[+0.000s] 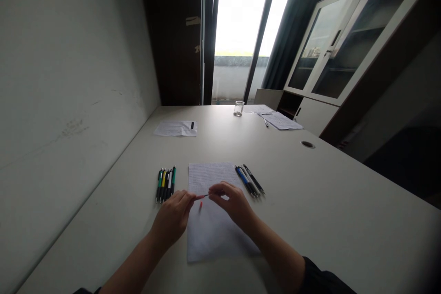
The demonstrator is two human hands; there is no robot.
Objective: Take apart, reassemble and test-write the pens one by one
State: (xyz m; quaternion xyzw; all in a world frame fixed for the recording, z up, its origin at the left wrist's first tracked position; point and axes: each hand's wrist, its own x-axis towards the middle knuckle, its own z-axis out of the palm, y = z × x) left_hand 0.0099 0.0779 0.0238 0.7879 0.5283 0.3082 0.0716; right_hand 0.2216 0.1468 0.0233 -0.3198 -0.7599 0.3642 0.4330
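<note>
Both hands meet above a sheet of paper (pixel 215 234) on the white table. My left hand (pixel 176 211) pinches a thin red pen part (pixel 199 197). From its right end a thin dark rod (pixel 206 195) reaches to the fingertips of my right hand (pixel 230 196), which are closed on it. Just below, a small red piece (pixel 201 204) shows over the paper. Several pens (pixel 166 183) with green, yellow and white bodies lie left of the paper, partly beside my left hand. At the right edge of the paper lie several blue, white and black pens (pixel 248 180).
Farther back on the table (pixel 138 183) are a sheet in a clear sleeve (pixel 176 128), a glass (pixel 238 109), stacked papers (pixel 280 121) and a single pen (pixel 266 123). A round cable hole (pixel 308 144) is at the right. A wall runs along the left edge.
</note>
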